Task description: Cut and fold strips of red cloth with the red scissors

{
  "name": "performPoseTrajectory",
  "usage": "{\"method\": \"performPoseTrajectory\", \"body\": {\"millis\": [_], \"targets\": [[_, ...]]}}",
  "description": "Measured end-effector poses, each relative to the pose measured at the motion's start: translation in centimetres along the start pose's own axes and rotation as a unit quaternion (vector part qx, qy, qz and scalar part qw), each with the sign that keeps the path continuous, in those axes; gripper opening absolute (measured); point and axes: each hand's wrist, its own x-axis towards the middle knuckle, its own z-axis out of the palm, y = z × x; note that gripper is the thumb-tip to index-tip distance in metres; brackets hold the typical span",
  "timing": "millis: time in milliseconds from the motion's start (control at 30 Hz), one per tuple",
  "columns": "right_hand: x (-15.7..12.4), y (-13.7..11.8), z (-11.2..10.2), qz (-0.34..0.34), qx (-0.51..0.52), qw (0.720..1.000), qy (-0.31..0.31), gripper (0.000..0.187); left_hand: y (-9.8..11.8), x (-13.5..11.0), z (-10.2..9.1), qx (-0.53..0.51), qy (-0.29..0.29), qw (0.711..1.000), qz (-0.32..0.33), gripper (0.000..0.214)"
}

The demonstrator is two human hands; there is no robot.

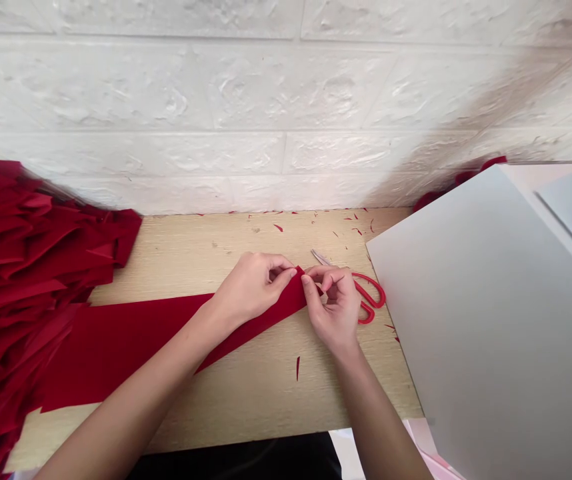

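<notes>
A long red strip of fabric (131, 340) stretches over the wooden table, from the heap at the left to my hands. My left hand (256, 285) pinches the strip's narrow right end between thumb and fingers. Close beside it, my right hand (332, 303) grips the same end, its thumb and index finger closed on the edge. Behind the right hand lies a pair of scissors with red handles (373, 292), blades pointing up and left. The hand covers the middle of the scissors.
Piled red fabric (41, 247) fills the left side. A large pale grey box-like object (491, 300) stands at the right, with more red material (429, 199) behind it. Small red scraps (297, 368) dot the wooden tabletop (256, 407). A white brick-patterned wall (246, 100) rises at the back.
</notes>
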Motion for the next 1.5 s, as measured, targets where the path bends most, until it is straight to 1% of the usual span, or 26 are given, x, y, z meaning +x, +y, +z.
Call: {"method": "performPoseTrajectory", "body": {"millis": [233,333,467,600,833,933,1067,1233,1367,1500], "targets": [[-0.1,0.1,-0.1,-0.007,-0.009,1.0,0.005,0.026,-0.2,0.1,0.0,-0.033,0.005,0.999,-0.014,0.022],[-0.1,0.1,-0.1,-0.007,-0.008,1.0,0.001,0.026,-0.2,0.1,0.0,-0.043,0.0,0.999,-0.01,0.023],[-0.1,0.2,-0.1,-0.006,-0.012,1.0,-0.002,0.025,0.0,0.2,-0.2,-0.055,-0.002,0.998,-0.016,0.016],[0.0,0.1,-0.1,-0.007,-0.013,1.0,-0.002,0.025,0.2,0.2,-0.2,-0.035,0.0,0.999,-0.018,0.014],[0.1,-0.1,0.0,-0.009,-0.002,1.0,-0.001,0.025,0.3,0.1,0.1,0.056,0.001,0.998,0.019,0.021],[0.0,0.0,0.0,-0.008,0.006,1.0,-0.003,0.025,0.3,0.1,0.3,0.072,-0.002,0.997,0.03,0.023],[-0.1,0.1,-0.1,-0.004,-0.001,1.0,-0.004,0.025,0.2,-0.1,0.3,0.06,-0.009,0.998,0.014,0.022],[0.0,-0.1,0.1,0.01,0.011,1.0,-0.005,0.025,-0.2,0.0,-0.1,-0.024,-0.039,0.999,-0.015,0.013],[0.0,-0.1,0.3,0.018,0.05,0.998,-0.018,0.027,-0.6,0.3,-0.1,-0.004,-0.059,0.998,-0.001,0.017],[-0.2,0.3,0.1,0.015,0.002,1.0,-0.002,0.028,-0.8,0.4,0.1,0.025,-0.032,0.999,0.01,0.018]]}}
